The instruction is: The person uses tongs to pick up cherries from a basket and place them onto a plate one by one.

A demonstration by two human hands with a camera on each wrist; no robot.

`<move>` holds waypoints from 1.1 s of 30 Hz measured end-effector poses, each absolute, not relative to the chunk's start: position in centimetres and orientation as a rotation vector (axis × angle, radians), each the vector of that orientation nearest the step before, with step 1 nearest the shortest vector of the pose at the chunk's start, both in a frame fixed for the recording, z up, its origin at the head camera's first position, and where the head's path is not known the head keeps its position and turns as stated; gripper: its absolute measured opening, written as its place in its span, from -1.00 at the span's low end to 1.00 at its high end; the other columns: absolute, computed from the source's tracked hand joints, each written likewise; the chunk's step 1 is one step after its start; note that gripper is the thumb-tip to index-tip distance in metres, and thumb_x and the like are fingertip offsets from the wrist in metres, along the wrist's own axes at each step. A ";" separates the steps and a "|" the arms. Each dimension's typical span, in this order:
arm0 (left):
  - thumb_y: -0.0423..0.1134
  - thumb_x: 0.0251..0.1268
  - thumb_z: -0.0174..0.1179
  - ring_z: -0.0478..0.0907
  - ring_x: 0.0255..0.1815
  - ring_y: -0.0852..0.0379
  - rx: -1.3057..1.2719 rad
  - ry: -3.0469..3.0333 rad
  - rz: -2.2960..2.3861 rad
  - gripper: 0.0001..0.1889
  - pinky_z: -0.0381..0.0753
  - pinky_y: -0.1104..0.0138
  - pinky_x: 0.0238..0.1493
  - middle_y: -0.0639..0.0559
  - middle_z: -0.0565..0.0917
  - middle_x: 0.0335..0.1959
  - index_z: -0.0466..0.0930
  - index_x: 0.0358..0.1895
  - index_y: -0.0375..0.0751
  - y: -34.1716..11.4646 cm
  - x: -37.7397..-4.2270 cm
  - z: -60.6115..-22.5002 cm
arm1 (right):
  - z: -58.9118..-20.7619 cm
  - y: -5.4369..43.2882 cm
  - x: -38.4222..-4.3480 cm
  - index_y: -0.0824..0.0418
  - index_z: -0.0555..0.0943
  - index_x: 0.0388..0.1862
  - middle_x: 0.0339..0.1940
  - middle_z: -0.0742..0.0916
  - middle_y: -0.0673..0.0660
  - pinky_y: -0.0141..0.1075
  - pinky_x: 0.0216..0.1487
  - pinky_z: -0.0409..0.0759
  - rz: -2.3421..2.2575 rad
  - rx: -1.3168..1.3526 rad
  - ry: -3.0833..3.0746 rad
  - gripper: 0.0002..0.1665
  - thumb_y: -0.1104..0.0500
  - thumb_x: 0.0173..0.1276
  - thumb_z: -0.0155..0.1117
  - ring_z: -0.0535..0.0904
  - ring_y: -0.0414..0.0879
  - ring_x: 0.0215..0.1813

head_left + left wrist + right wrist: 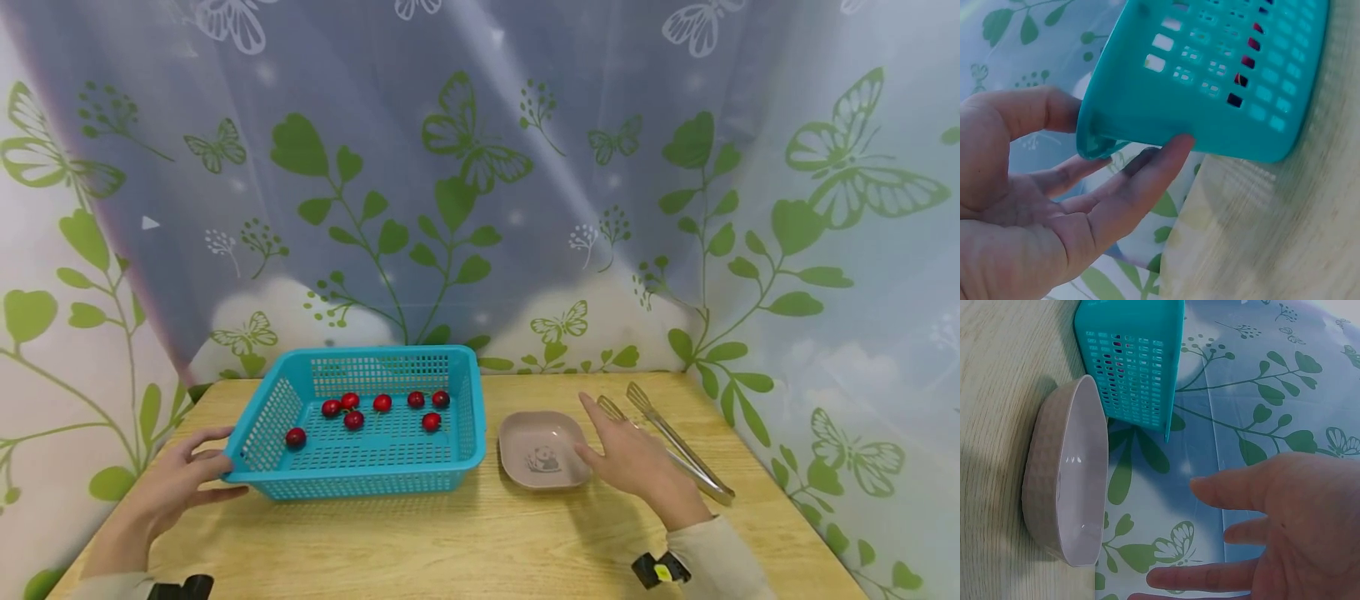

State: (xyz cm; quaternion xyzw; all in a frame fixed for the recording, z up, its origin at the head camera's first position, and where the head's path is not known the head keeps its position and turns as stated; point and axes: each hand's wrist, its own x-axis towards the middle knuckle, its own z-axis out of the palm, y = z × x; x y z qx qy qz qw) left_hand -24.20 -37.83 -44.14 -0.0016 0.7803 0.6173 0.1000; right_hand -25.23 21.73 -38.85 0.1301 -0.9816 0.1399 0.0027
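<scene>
At the left end of a blue plastic basket (367, 482), my left hand (176, 479) holds the rim corner. In the left wrist view, one fingertip touches the wall of the basket (1141, 106) and the other fingers lie around the rim. Several dark red cherries (354, 420) lie scattered on the basket floor. My right hand (633, 458) hovers beside the right rim of a small pinkish-beige bowl (543, 425) with a panda print. Its fingers are extended, and the right wrist view shows a gap between hand and bowl (1082, 481).
Metal tongs (678, 437) lie on the wooden table (420, 550) just right of my right hand, which partly covers them. A curtain (525, 275) printed with leaves and butterflies hangs behind and at both sides of the table.
</scene>
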 end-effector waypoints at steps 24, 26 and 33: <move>-0.46 0.58 0.03 0.79 -0.07 0.17 0.126 1.964 2.364 -0.66 0.90 0.14 -0.01 0.19 0.77 -0.07 0.78 0.02 0.00 -37.8 -23.0 -46.8 | -38.6 22.8 -25.4 0.29 0.07 0.67 0.16 0.74 0.39 0.07 -0.23 0.78 0.446 0.436 -3.062 -0.06 -0.01 0.52 0.27 0.77 0.17 -0.15; -0.46 0.58 0.04 0.80 -0.07 0.17 0.105 1.949 2.388 -0.66 0.90 0.14 -0.01 0.19 0.77 -0.07 0.78 0.00 0.01 -37.7 -22.9 -46.7 | -38.5 23.1 -25.5 0.31 0.07 0.66 0.26 0.70 0.37 0.11 -0.15 0.80 0.441 0.445 -3.052 -0.06 -0.01 0.53 0.27 0.77 0.21 -0.04; -0.47 0.58 0.03 0.80 -0.09 0.15 0.123 1.921 2.428 -0.63 0.91 0.10 -0.04 0.18 0.79 -0.07 0.77 0.01 0.06 -37.1 -22.6 -46.3 | -38.6 24.2 -25.7 0.28 0.02 0.68 -0.20 0.80 0.30 -0.23 -0.57 0.50 0.477 0.403 -3.085 -0.08 0.00 0.56 0.22 0.54 -0.07 -0.58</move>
